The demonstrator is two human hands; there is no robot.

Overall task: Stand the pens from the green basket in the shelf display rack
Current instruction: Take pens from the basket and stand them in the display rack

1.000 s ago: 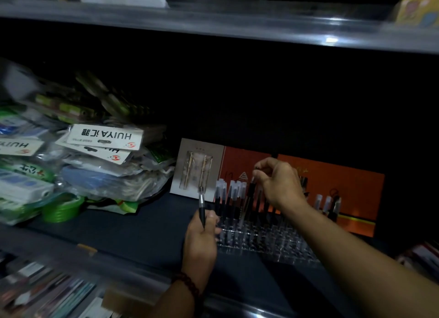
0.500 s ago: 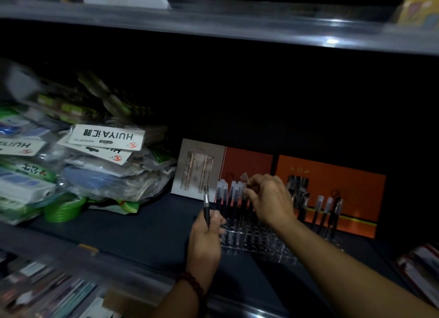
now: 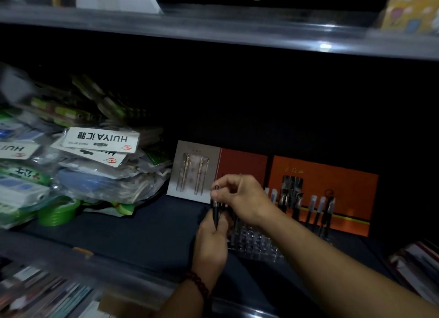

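Far left of our fingers there's a heap of bagged stationery packs (image 3: pixel 95 165) w/ a green tape roll (image 3: pixel 58 213) at its foot, taking up that whole end of the shelf. Btwn the heap and our left hand (image 3: pixel 211 241) is a bare stretch of dark shelf floor (image 3: pixel 142 234), prob the only open room down here. The shelf's front lip runs just under our left wrist, and the shelf above caps things overhead, so it's a low slot.

Left hand is closed round the lower barrel of a black pen (image 3: pixel 215 210), holding it upright, tip end buried in the fist. Right hand (image 3: pixel 247 196) sits right above, thumb and forefinger pinched together on the pen's top end; other fingers curled, loosely apart.

Just behind and right of both hands is the clear display rack (image 3: pixel 256 244). Our hands cover its left front corner, so we can't tell how many holes there are filled. Its clear sockets are hard to make out in the dim light. Further right, a few pens (image 3: pixel 318 206) stand in the back rows against an orange backing card (image 3: pixel 344 182). Behind our fingers a grey card w/ two gold pens (image 3: pixel 192 172) leans on the back wall. Far right some boxes (image 3: pixel 418 265) are cut off by the frame edge. Green basket isn't in view.
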